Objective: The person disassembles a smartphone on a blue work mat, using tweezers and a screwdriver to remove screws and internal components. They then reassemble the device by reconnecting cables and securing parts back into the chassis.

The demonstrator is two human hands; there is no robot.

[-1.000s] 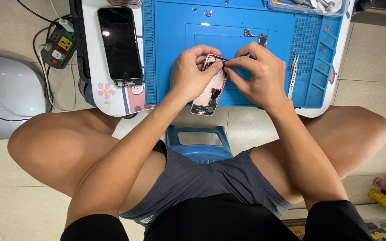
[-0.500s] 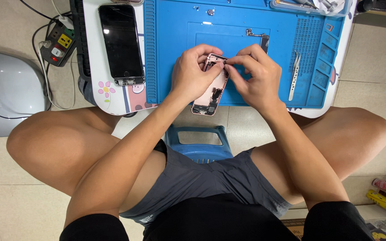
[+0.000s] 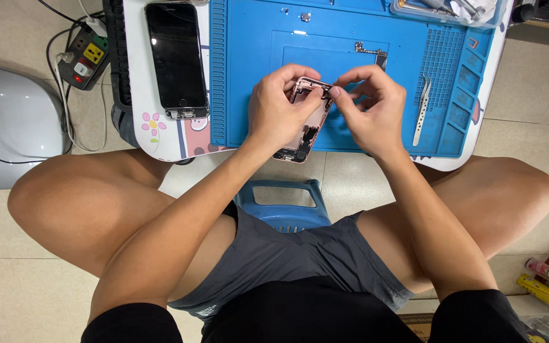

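Observation:
An opened pink phone body (image 3: 309, 124), its insides facing up, is held over the near edge of a blue work mat (image 3: 249, 76). My left hand (image 3: 281, 108) grips its left side, thumb and fingers wrapped around the frame. My right hand (image 3: 370, 108) pinches at the phone's top right corner with thumb and forefinger; whatever small part is under the fingertips is hidden. A detached black phone screen (image 3: 176, 60) lies face up to the left of the mat.
Metal tweezers (image 3: 422, 111) lie on the mat's right side, a small circuit part (image 3: 370, 49) and screws farther back. A clear tray with tools (image 3: 446, 9) sits at the top right. A power strip (image 3: 84, 60) lies on the floor left; a blue stool (image 3: 281, 203) is below.
The thin tool seen across the phone's top a second ago is gone from view. My right hand's fingers have closed in on the phone's top corner. The phone stays in my left hand.

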